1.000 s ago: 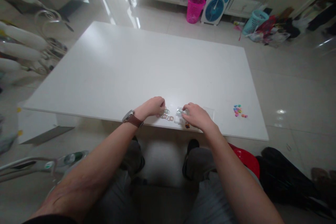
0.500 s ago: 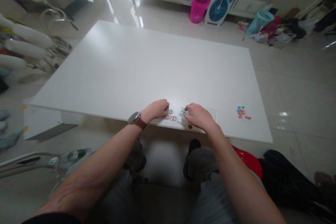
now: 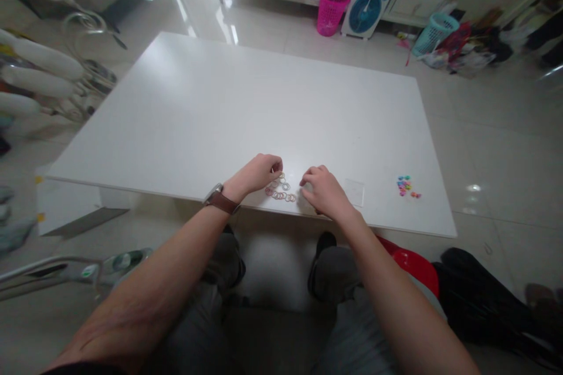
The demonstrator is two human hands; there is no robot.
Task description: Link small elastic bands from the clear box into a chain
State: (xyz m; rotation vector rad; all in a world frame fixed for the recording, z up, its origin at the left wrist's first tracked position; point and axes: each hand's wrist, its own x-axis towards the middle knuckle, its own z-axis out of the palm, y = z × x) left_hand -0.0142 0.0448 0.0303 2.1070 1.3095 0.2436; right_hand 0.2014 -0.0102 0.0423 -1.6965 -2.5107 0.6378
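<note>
A small heap of thin coloured rings (image 3: pixel 280 190) lies near the front edge of the white table (image 3: pixel 246 105). My left hand (image 3: pixel 257 171), with a brown-strapped watch on its wrist, rests just left of the heap, its fingers curled in a pinch over the rings. My right hand (image 3: pixel 322 191) lies just right of the heap, fingers bent down and closed over a spot on the table; what is under them is hidden. A clear flat lid (image 3: pixel 354 192) lies right beside that hand.
A cluster of small bright beads (image 3: pixel 405 186) sits near the table's right front corner. Beyond the table stand a pink basket (image 3: pixel 330 10), a blue-and-white fan (image 3: pixel 366 8) and a teal basket (image 3: pixel 430 33). A red stool (image 3: pixel 407 262) is by my right knee.
My left hand has lifted slightly off the rings, so more of the heap shows. My right hand has shifted left and now covers the small clear box seen before.
</note>
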